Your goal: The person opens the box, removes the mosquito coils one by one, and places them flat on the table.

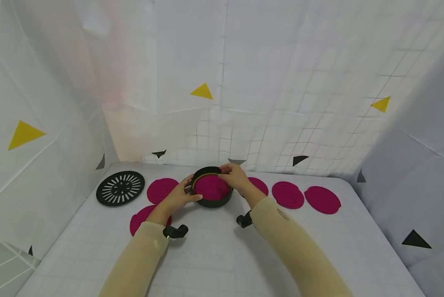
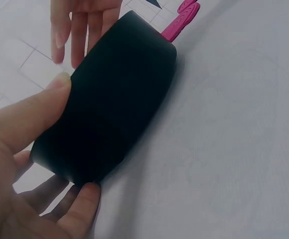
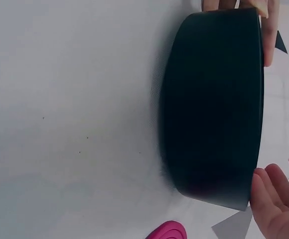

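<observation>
Between both hands stands a round black coaster holder (image 1: 213,203), its wall seen from the side in both wrist views. Inside it lies a ridged pink coaster (image 1: 210,187), just below the rim. My left hand (image 1: 179,194) grips the holder's left side, thumb near the rim and fingers around the wall and low by the base (image 2: 87,196). At the far right rim is my right hand (image 1: 236,177), its fingers straight and reaching over the edge above the coaster. In the right wrist view the right fingertips (image 3: 266,186) touch the rim.
Two pink coasters lie at the left, one behind the left hand (image 1: 162,190) and one partly under the left forearm (image 1: 140,218). More pink coasters (image 1: 287,195) line the right side. A black slotted disc (image 1: 120,188) lies far left. White walls enclose the table (image 1: 214,264).
</observation>
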### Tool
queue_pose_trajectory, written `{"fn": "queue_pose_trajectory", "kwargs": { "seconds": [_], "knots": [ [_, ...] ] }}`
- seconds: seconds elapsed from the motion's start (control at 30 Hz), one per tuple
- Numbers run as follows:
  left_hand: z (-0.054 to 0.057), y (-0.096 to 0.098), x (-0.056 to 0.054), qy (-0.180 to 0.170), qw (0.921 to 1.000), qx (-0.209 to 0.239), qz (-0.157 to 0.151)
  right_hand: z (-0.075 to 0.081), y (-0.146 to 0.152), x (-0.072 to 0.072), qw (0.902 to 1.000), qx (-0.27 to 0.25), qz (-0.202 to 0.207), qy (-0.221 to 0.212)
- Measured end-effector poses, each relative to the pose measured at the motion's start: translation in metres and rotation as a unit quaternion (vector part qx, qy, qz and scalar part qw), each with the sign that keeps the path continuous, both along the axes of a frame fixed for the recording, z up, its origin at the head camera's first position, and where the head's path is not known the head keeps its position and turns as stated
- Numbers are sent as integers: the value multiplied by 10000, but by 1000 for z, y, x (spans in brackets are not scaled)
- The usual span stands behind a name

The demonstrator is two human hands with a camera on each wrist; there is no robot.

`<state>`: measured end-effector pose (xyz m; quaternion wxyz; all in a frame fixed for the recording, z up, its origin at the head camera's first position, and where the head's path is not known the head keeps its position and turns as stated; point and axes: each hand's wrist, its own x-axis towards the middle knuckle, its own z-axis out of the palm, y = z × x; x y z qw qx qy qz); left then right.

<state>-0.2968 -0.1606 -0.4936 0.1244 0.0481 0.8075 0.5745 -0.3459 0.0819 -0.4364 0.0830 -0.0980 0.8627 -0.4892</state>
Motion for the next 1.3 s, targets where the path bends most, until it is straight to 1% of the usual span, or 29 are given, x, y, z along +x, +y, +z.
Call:
{"fn": "queue_pose_trajectory", "kwargs": {
  "seconds": [0.23,0.47,0.63,0.83,1.03,1.17,1.3],
  "knots": [
    [-2,-2,0,-21,10000,36,-8,-1,-8,-5,9994,261,57,-199],
    [1,-2,3,28,9999,115,-76,-7,-16,-9,9989,276,208,-308],
    [0,-2,3,68,9999,33,-74,-10,-21,-11,9975,579,279,-279],
    [1,-1,3,50,9999,83,-66,-7,-21,-9,9942,924,387,-378],
    [0,-1,2,70,9999,109,-95,-2,-19,-6,9924,927,526,-614],
    [0,-2,2,97,9999,60,-99,0,-18,-5,9934,799,578,-580],
    [1,-2,2,66,9999,78,-97,2,-17,-4,9957,560,523,-523]
  ]
}}
